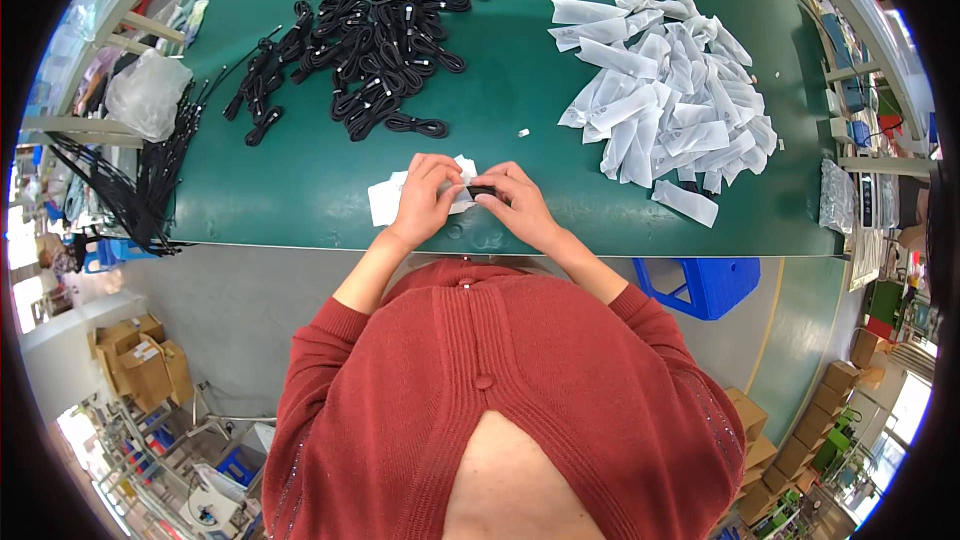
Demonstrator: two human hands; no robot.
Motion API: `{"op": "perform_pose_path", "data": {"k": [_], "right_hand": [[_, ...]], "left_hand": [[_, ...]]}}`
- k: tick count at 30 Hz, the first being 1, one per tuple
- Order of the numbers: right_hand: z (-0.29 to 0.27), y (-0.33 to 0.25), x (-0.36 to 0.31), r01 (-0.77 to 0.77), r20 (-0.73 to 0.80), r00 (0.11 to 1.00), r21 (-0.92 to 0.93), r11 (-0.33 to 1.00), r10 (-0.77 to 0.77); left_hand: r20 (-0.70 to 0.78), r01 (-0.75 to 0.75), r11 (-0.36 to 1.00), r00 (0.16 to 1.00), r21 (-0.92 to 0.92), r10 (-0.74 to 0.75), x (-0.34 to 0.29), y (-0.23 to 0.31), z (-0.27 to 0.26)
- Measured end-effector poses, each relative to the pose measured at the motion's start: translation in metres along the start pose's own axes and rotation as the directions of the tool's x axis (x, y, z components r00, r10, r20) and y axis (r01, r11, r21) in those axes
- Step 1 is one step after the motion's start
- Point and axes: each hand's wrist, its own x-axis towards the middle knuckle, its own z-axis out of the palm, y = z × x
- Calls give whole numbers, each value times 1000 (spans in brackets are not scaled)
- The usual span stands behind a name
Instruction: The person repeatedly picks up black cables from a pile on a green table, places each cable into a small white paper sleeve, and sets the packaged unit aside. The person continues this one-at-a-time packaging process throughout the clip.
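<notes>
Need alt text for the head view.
A person's right hand holds a small black bundle, the left hand close beside it over white packaging, near the front edge of a green table. Farther back lie a pile of coiled black cables on the left and a pile of frosted white bags on the right.

Before you stands a green counter [515,65]. On its left side lies a heap of black coiled cables [385,40]; on its right, a heap of whitish sleeves [665,90]. Flat white pieces [384,202] lie near your edge.
</notes>
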Motion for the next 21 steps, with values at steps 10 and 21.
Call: {"op": "perform_pose_path", "data": {"k": [10,21], "right_hand": [[-38,-25,36,204,-295,903,-348,915,-314],[-13,4,93,71,-144,964,-673,737,-225]], "left_hand": [[-13,160,905,984,-394,-179,36,26,1],[23,108,969,993,221,-116,-33,-41,32]]}}
